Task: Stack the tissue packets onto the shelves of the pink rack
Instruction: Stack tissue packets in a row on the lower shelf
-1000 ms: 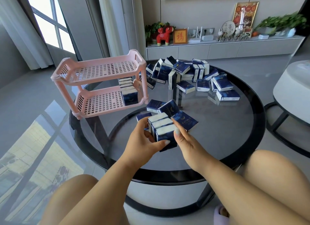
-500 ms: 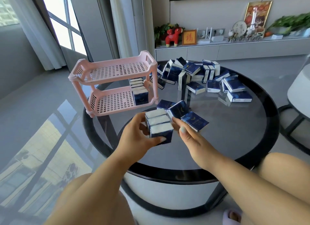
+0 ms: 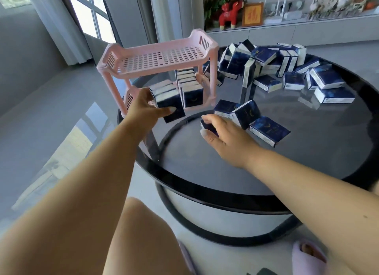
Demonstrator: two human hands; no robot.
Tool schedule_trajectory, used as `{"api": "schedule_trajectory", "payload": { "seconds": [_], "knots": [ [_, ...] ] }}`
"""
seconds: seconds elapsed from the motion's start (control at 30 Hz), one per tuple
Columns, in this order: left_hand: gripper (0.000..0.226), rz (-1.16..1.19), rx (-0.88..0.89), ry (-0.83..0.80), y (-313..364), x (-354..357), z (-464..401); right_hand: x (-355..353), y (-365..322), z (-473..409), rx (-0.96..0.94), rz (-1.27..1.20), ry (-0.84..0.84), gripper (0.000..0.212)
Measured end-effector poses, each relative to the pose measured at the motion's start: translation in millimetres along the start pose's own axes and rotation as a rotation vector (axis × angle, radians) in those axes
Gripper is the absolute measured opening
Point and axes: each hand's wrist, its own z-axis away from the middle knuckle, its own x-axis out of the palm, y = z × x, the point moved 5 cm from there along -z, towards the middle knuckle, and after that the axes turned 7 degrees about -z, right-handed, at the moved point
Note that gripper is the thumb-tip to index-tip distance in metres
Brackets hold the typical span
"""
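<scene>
Pink plastic forms the two-shelf rack [image 3: 162,59], which stands on a round dark glass table [image 3: 307,158]. The left hand [image 3: 143,108] grips a bundle of several navy-and-white tissue packets [image 3: 167,98] at the front edge of the rack's lower shelf, just left of a row of packets [image 3: 189,88] already standing there. The top shelf holds nothing. To the right of the rack, the right hand [image 3: 223,133] curls around a single packet [image 3: 208,127] on the glass, beside three loose ones [image 3: 246,114]. Behind and to the right of the rack lies a large heap of packets [image 3: 283,67].

Likely risks: the gripped bundle could fan apart and spill, or nudge the standing row over, if pushed in crooked.

Gold lettering on the packets is too blurred to read.
</scene>
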Motion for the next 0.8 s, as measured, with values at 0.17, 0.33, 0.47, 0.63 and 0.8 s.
{"api": "schedule_trajectory", "payload": {
  "seconds": [0.17, 0.33, 0.47, 0.63, 0.8],
  "knots": [
    [0.077, -0.028, -0.013, 0.015, -4.3, -1.4, -42.7, 7.4, 7.0, -15.1, -0.024, 0.146, 0.03, 0.058],
    [0.068, -0.065, -0.032, 0.022, -17.8, 4.4, -81.9, 14.5, 14.6, -18.9, -0.067, 0.204, 0.019, 0.077],
    [0.067, -0.071, -0.056, -0.007, -29.1, 8.8, -109.9, 17.6, 19.9, -21.7, -0.093, 0.219, 0.011, 0.072],
    [0.068, -0.046, -0.036, -0.027, -33.7, 14.2, -135.0, 16.1, 19.7, -22.2, -0.106, 0.178, 0.025, 0.065],
    [0.069, -0.088, -0.011, -0.061, -35.4, 16.2, -151.6, 16.0, 19.6, -22.0, -0.115, 0.159, 0.032, 0.061]
  ]
}}
